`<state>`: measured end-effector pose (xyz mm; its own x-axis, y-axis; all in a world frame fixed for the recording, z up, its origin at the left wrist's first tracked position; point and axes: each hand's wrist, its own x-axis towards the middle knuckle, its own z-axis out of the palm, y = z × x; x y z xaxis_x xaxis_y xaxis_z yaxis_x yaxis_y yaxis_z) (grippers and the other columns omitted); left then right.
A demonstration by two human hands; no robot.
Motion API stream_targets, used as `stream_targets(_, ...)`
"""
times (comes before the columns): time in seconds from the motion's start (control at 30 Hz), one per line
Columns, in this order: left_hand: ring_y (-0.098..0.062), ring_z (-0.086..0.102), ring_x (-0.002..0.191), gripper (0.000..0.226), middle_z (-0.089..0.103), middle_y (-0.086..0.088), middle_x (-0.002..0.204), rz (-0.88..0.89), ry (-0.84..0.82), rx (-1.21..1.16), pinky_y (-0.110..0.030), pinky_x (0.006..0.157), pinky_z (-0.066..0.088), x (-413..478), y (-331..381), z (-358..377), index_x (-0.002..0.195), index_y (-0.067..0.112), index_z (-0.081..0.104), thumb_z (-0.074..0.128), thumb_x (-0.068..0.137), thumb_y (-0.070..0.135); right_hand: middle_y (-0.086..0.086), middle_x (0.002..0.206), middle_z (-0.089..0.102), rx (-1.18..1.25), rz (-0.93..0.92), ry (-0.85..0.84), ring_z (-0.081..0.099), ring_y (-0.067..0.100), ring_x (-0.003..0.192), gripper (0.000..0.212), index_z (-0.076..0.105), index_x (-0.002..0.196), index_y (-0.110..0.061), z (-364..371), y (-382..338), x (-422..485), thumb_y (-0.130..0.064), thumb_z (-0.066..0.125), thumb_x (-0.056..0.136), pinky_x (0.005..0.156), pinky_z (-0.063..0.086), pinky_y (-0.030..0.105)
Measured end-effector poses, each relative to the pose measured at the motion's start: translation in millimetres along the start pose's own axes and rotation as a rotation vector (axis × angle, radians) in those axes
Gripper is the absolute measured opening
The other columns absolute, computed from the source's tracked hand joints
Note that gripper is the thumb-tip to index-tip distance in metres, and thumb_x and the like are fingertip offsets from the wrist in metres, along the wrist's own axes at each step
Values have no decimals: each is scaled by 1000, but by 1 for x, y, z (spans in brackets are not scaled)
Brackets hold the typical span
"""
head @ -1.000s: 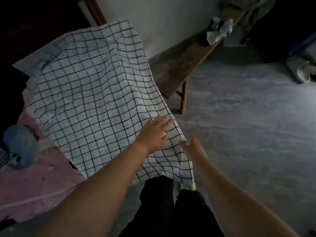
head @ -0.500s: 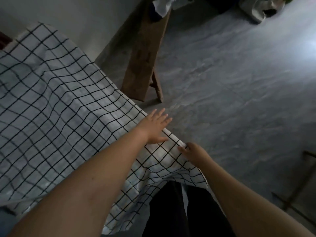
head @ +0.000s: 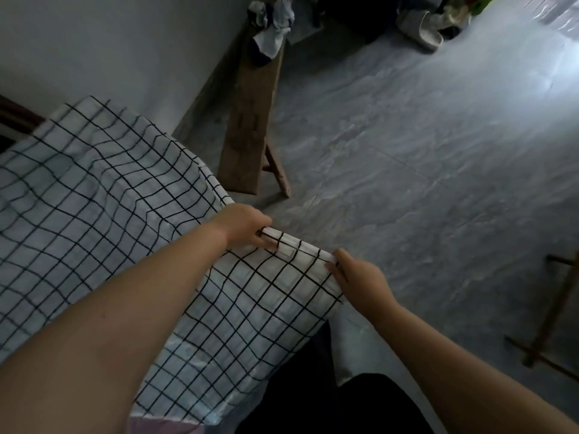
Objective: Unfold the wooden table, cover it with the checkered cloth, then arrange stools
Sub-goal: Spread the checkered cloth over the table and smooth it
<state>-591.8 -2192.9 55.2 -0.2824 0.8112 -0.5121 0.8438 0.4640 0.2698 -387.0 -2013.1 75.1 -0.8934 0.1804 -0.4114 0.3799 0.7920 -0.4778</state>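
Head view: checkered cloth (head: 109,230) covers the counter; left hand (head: 242,225) and right hand (head: 360,281) pinch its edge; stools not yet placed.

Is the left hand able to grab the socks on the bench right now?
Probably not: the left hand grips the cloth, and the socks lie at the bench's far end, well past it.
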Motion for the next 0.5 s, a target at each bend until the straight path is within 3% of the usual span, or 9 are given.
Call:
stream_targets(0.1, -18, 57, 78, 39, 60, 2, 82, 24, 123, 71, -28, 61, 37, -28, 14, -26, 84, 18, 60, 58, 83, 57, 10, 78, 63, -47, -132, 94, 59, 32, 68, 29, 53, 94, -6, -24, -4, -24, -33, 42, 96, 55, 33, 31)
stream_targets(0.23, -16, 53, 66, 37, 59, 4, 71, 85, 246, 319, -28, 70, 41, -60, 42, -62, 75, 19, 58, 55, 85, 55, 12, 71, 63, -70, -116, 271, 59, 34, 61, 30, 53, 87, -7, -50, 13, -71, -34, 43, 93, 51, 35, 32)
stream_targets(0.37, -13, 47, 64, 32, 51, 6, 70, 34, 338, 240, -25, 60, 33, -86, 99, -90, 75, 24, 50, 56, 85, 53, 7, 62, 60, -108, -77, 457, 56, 31, 51, 44, 52, 78, -9, -65, 44, -147, -46, 31, 88, 44, 31, 27)
stream_targets(0.5, -15, 53, 57, 59, 55, 7, 65, 197, 404, 305, -23, 53, 37, -79, 184, -103, 73, 15, 58, 38, 79, 69, 1, 55, 58, -210, 16, 630, 55, 25, 42, 32, 50, 72, -13, -73, 76, -246, -40, 41, 87, 44, 24, 21)
